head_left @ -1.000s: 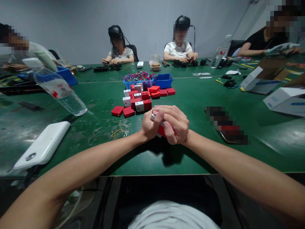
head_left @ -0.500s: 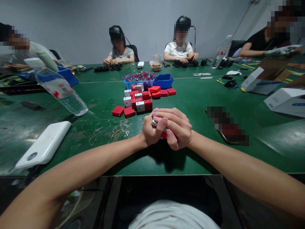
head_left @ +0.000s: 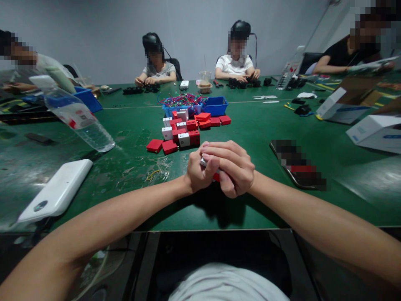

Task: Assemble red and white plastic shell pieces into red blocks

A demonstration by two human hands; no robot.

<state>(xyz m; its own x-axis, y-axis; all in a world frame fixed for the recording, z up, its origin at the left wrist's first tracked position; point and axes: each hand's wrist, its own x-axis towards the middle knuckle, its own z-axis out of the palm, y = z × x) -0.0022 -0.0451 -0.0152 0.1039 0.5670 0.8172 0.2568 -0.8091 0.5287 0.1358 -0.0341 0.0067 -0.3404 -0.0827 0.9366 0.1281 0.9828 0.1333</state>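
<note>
Above the near part of the green table (head_left: 175,213), both my hands are closed together around a small red and white box (head_left: 216,177). Only a pale edge and a bit of red show between the fingers. My left hand (head_left: 200,171) grips it from the left, thumb bent over the top. From the right, the fingers of my right hand (head_left: 236,167) wrap across it and cover most of it. Just beyond my hands lies a pile of similar red and white boxes (head_left: 184,130), some red, some white.
Behind the pile stand a blue bin of coloured wires (head_left: 183,109) and another blue bin (head_left: 216,108). A tilted water bottle (head_left: 78,117) and a white power bank (head_left: 58,190) are at left. A phone (head_left: 296,165) and white cartons (head_left: 376,131) are at right. Several people sit around the table.
My right hand has shifted very slightly around the box. Both hands keep their grip, and the pile stays as it was.
</note>
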